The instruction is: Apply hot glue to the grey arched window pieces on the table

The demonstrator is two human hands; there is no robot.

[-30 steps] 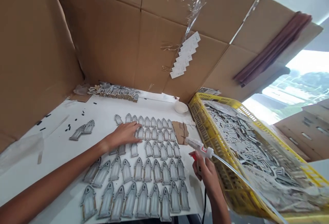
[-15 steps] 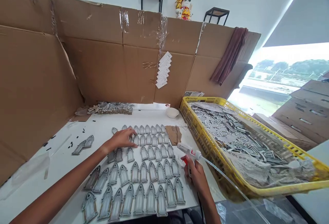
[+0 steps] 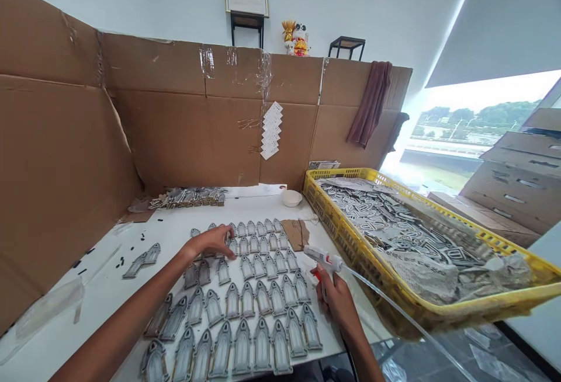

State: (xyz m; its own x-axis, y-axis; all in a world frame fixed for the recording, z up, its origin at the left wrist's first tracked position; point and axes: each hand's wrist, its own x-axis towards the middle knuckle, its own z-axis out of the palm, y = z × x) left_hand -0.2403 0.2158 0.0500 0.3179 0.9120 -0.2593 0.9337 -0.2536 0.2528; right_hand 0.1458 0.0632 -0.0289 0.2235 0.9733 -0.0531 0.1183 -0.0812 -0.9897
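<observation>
My right hand (image 3: pixel 336 295) is wrapped round a hot glue gun (image 3: pixel 323 257) with a red trigger and a long clear glue stick running out of its back. Its nozzle points left over the right side of the table. My left hand (image 3: pixel 214 242) reaches over the back rows of small grey arched window frames (image 3: pixel 242 344), thumb and index finger apart around a frame there. Whether the fingertips touch that frame is hard to see. The frames lie flat in several rows, narrow tops pointing away; my left hand and forearm hide some.
A yellow crate (image 3: pixel 350 236) full of grey pieces stands at the right. Beside the rows lie a cardboard scrap (image 3: pixel 295 233) and a white bowl (image 3: pixel 291 198). A pile of parts (image 3: pixel 188 197) lies at the back. Cardboard walls (image 3: pixel 184 136) bound the table.
The camera view has tilted up and shifted slightly. My left hand stays over the back rows, its fingers a little more curved. My right hand still holds the glue gun.
</observation>
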